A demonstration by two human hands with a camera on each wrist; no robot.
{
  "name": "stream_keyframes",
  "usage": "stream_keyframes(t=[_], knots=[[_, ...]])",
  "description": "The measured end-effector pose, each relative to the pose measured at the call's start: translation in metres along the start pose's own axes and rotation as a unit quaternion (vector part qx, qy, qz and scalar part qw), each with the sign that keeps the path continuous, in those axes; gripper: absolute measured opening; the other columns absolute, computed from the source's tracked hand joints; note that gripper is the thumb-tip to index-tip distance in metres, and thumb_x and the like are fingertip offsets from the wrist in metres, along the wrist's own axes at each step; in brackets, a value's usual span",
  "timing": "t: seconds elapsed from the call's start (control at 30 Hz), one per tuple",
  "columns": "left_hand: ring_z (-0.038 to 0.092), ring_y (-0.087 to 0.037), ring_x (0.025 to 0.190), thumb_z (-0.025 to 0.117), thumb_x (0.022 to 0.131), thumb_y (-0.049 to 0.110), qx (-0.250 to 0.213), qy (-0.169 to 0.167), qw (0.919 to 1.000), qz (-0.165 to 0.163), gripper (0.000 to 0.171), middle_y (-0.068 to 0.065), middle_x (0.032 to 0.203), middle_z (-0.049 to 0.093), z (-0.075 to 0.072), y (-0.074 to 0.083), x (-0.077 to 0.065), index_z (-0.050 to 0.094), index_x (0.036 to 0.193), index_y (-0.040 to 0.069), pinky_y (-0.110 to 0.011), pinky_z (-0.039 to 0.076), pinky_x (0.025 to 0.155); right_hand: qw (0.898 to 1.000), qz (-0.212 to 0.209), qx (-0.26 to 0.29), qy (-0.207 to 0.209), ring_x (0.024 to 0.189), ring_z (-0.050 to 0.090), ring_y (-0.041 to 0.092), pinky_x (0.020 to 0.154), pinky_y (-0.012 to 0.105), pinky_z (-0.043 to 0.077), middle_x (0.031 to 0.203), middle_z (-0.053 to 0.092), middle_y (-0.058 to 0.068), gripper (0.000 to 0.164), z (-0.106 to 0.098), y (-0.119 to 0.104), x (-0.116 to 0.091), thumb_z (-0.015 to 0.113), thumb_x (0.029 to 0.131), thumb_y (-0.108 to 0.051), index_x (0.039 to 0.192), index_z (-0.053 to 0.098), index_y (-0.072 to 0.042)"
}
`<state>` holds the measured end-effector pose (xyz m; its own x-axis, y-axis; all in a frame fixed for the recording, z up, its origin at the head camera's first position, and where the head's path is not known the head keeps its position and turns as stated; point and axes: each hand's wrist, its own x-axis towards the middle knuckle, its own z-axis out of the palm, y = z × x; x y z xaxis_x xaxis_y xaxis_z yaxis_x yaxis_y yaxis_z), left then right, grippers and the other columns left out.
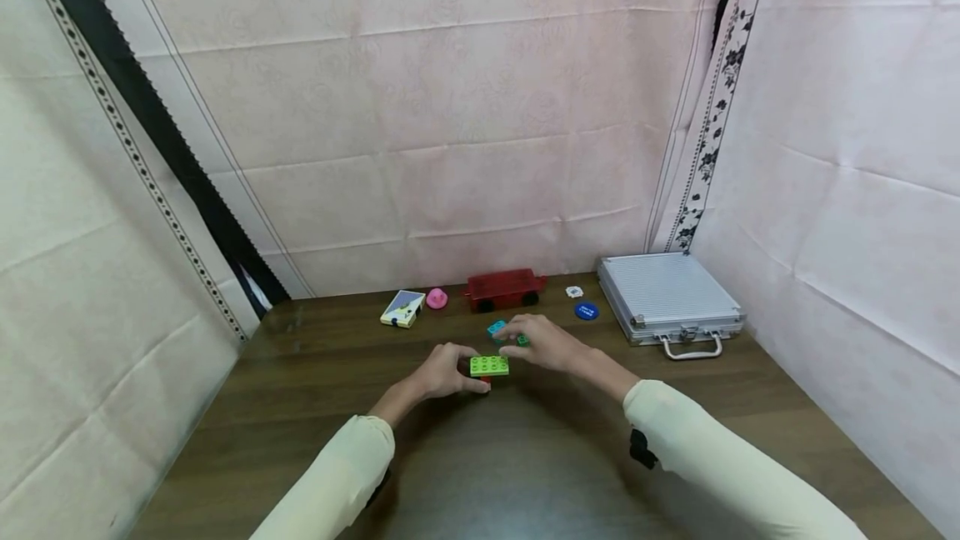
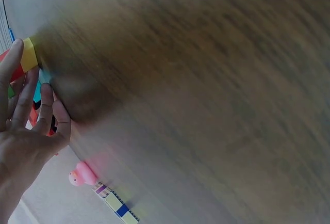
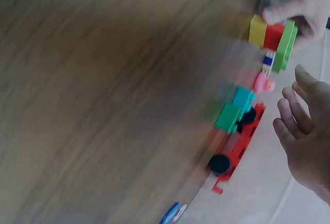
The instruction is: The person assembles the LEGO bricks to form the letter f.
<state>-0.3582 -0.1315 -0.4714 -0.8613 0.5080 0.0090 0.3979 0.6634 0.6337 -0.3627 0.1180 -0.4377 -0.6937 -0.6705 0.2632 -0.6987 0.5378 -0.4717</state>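
My left hand (image 1: 441, 371) pinches a small stack of toy building blocks between thumb and fingers, low over the table. On top of the stack is a wide lime-green block (image 1: 489, 366); a red block (image 3: 273, 36) comes under it and a yellow block (image 3: 257, 30) forms the bottom. Just right of the stack, my right hand (image 1: 543, 342) holds nothing, its fingers loosely extended, palm towards the stack. Past the right fingers, a teal block (image 3: 242, 98) and a green block (image 3: 228, 117) stand close together on the table, partly covered by that hand in the head view.
Behind the blocks stands a red toy wagon (image 1: 502, 287) with black wheels. A pink toy duck (image 1: 437, 298) and a card box (image 1: 402, 308) lie left of it. To the right are a white disc (image 1: 574, 292), a blue disc (image 1: 587, 311) and a silver case (image 1: 671, 294).
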Motion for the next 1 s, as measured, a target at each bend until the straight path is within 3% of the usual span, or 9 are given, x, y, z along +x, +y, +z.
stream_keyframes(t=[0.17,0.63,0.77,1.0], knots=[[0.063,-0.012,0.091,0.090,0.084,0.032,0.006,-0.001,1.0000,-0.003,0.051,0.000,0.106,0.072,0.001,0.000,-0.001,0.072,0.124,0.006,-0.031,0.054,0.081,1.000,0.010,-0.007,0.014,0.109,0.067,0.038,0.090,0.048,0.057,0.123,0.068,0.018,0.033,-0.007,0.018,-0.004,0.073,0.099,-0.013,0.129,0.070,0.001],[0.061,-0.013,0.093,0.089,0.084,0.033,-0.001,0.011,0.9999,0.005,0.048,0.002,0.106,0.071,0.003,0.000,-0.002,0.073,0.122,0.009,-0.034,0.053,0.084,0.996,0.077,-0.037,0.013,0.114,0.070,0.030,0.092,0.040,0.057,0.123,0.073,0.015,0.031,-0.002,0.057,-0.008,0.069,0.097,0.003,0.128,0.070,-0.001],[0.061,-0.012,0.092,0.089,0.084,0.033,-0.003,0.014,0.9998,0.009,0.047,0.003,0.105,0.071,0.005,-0.002,-0.001,0.073,0.121,0.009,-0.034,0.053,0.084,0.996,0.083,-0.035,0.009,0.109,0.071,0.026,0.090,0.039,0.058,0.116,0.075,0.013,0.031,0.000,0.062,-0.010,0.070,0.097,0.001,0.127,0.070,-0.002],[0.060,-0.011,0.091,0.089,0.084,0.036,-0.001,0.017,0.9998,0.008,0.049,0.003,0.106,0.071,0.004,-0.003,-0.002,0.073,0.123,0.010,-0.033,0.053,0.084,0.997,0.077,-0.029,0.011,0.095,0.072,0.019,0.084,0.037,0.058,0.100,0.076,0.006,0.033,0.001,0.064,-0.011,0.078,0.095,-0.016,0.124,0.072,-0.001]])
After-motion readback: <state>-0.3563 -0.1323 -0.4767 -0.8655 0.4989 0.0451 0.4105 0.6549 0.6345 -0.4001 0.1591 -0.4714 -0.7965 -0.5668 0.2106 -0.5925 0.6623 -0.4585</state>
